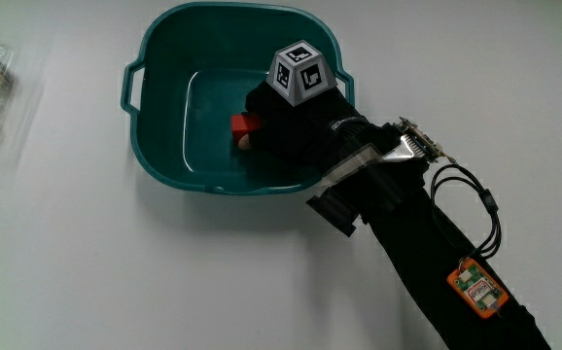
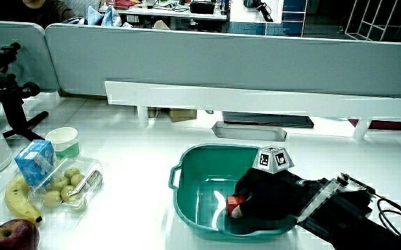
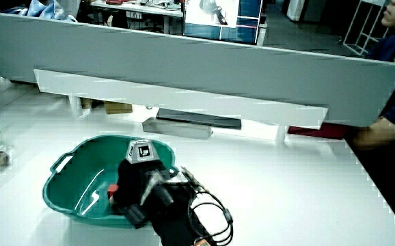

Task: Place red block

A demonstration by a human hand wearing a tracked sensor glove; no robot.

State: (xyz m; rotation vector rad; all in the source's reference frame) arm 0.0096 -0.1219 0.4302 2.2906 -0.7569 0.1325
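The red block [image 1: 246, 125] is sitting inside the teal basin [image 1: 164, 58], low over its floor, and it is showing just past the fingertips of the hand [image 1: 296, 122], touching them. The hand is reaching in over the basin's rim nearest the person, with its fingers curling down around the red block and pinching it, so that only one corner and one face of the block are peeking out from under the black glove. The patterned cube [image 1: 301, 72] is riding on the back of the hand, above the block. In both side views the red block [image 2: 235, 202] [image 3: 113, 189] is appearing as a small red patch at the front of the hand [image 2: 266, 194] [image 3: 134, 184], down within the basin's wall. The forearm [image 1: 437, 262] is stretching from the hand across the white tabletop [image 1: 87, 262], with a looping black cable [image 1: 475, 209] trailing beside it
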